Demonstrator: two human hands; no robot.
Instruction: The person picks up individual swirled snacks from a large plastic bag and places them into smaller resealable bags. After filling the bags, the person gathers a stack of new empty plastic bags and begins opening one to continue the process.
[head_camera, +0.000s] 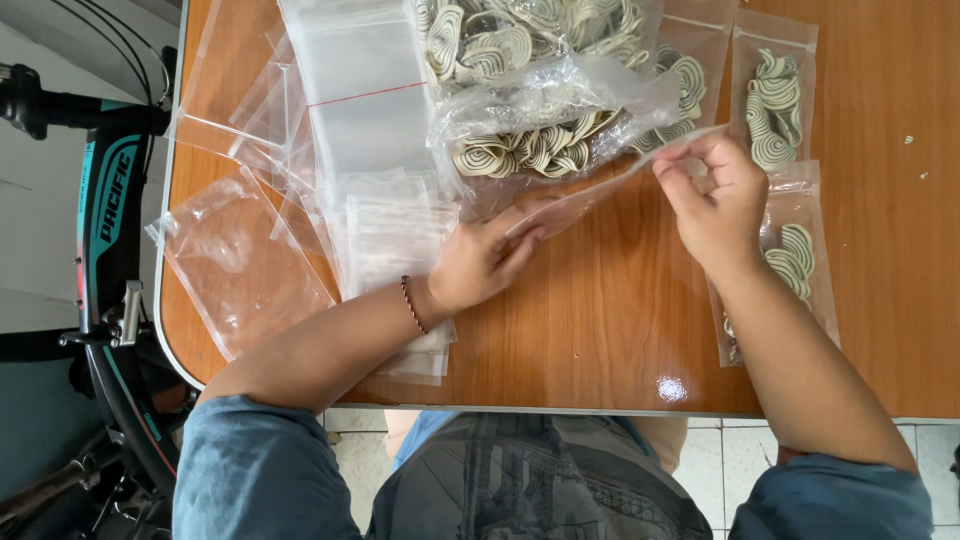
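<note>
An empty clear plastic bag (610, 185) is stretched between both hands over the wooden table (600, 330). My left hand (482, 262) pinches its lower end and my right hand (712, 200) pinches its upper end. Just behind the bag lies a large open plastic sack (545, 125) full of cream and brown spiral pieces. A stack of empty zip bags (390, 240) rests under my left wrist.
Filled small bags of spiral pieces lie at the right: one (775, 95) at the back, another (795, 255) under my right forearm. Loose empty bags (235, 255) spread over the table's left side. A bicycle frame (110, 200) stands off the left edge.
</note>
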